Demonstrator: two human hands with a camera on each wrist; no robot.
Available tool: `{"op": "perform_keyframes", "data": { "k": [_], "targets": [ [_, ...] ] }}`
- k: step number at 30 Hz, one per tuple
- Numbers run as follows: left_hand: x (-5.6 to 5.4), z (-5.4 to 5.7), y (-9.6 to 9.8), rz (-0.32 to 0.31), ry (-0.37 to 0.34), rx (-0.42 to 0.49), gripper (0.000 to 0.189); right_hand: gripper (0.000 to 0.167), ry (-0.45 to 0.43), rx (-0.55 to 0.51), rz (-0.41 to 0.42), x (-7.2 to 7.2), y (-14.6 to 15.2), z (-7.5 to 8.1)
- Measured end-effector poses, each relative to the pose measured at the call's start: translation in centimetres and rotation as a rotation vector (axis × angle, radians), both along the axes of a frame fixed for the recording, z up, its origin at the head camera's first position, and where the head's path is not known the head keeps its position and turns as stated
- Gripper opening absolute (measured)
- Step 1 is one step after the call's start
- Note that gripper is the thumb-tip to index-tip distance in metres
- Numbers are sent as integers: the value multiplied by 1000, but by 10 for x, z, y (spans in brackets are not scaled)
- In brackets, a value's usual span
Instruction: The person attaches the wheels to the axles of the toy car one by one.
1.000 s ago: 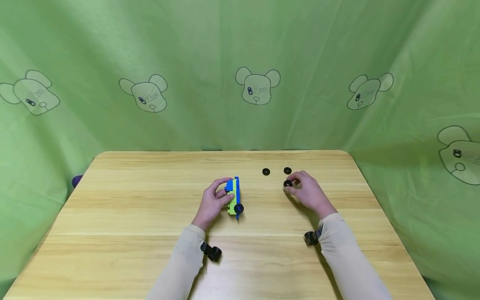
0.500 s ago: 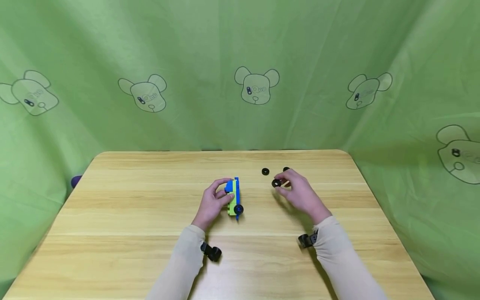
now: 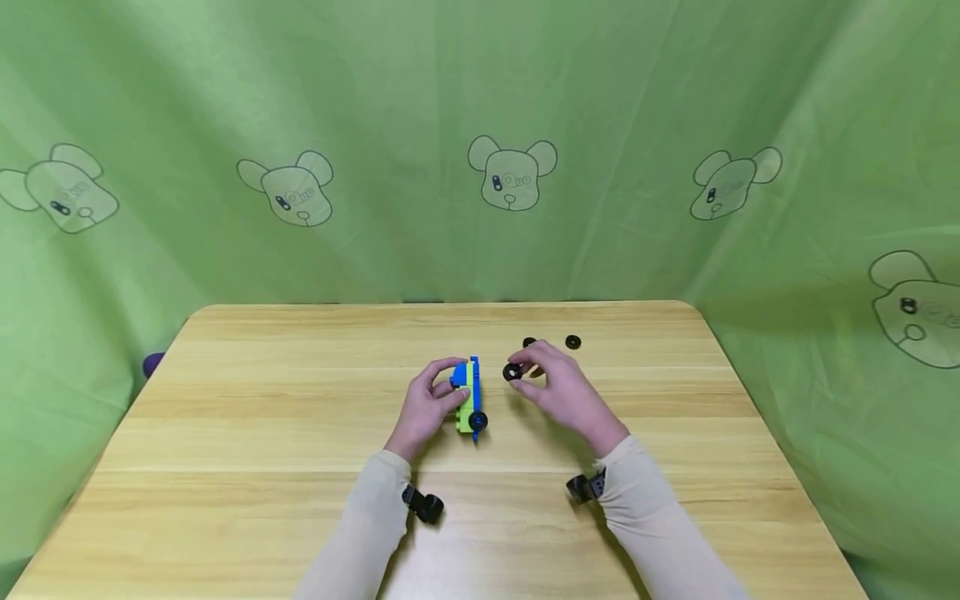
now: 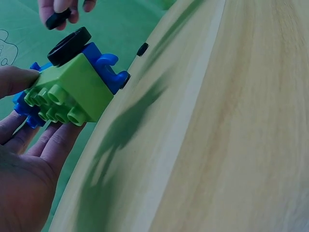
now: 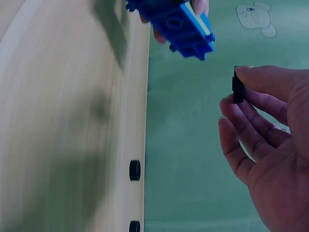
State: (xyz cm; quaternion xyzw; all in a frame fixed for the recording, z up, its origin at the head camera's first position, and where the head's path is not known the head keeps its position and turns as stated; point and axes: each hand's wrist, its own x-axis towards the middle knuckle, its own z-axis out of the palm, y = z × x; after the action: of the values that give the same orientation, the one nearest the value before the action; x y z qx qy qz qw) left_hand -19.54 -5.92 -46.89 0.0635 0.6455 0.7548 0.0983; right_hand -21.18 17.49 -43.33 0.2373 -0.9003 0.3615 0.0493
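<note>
My left hand (image 3: pixel 426 406) grips a toy car (image 3: pixel 467 398) built of lime green and blue blocks, turned on its side above the table. A black tire (image 3: pixel 477 422) sits on the car's near end; the left wrist view shows this tire (image 4: pixel 70 47) on top of the green block with studs. Between thumb and fingertips my right hand (image 3: pixel 564 385) pinches a loose black tire (image 3: pixel 512 372), a short way right of the car. In the right wrist view the pinched tire (image 5: pixel 238 86) is seen edge-on, apart from the car's blue underside (image 5: pixel 176 24).
Two more black tires lie toward the back of the wooden table (image 3: pixel 300 517): one tire (image 3: pixel 573 342) right of centre, the other tire (image 3: pixel 529 342) partly hidden behind my right hand. A green curtain (image 3: pixel 405 100) with bear-head prints surrounds the table.
My right hand has lifted the tire and carried it left toward the car, turning it more upright. The left hand and the car stay almost in place.
</note>
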Motion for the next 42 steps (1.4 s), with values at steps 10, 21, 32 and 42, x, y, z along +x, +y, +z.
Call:
{"op": "perform_keyframes", "data": {
  "k": [10, 21, 32, 42],
  "targets": [
    [2, 2, -1, -17, 3, -6, 51, 32, -20, -25, 23, 3, -19, -4],
    [1, -2, 0, -40, 36, 1, 51, 32, -47, -45, 22, 4, -32, -8],
    [2, -3, 3, -45, 83, -19, 48, 30, -37, -56, 28, 2, -35, -13],
    [0, -4, 1, -52, 43, -31, 49, 30, -34, -40, 28, 2, -38, -13]
  ]
}}
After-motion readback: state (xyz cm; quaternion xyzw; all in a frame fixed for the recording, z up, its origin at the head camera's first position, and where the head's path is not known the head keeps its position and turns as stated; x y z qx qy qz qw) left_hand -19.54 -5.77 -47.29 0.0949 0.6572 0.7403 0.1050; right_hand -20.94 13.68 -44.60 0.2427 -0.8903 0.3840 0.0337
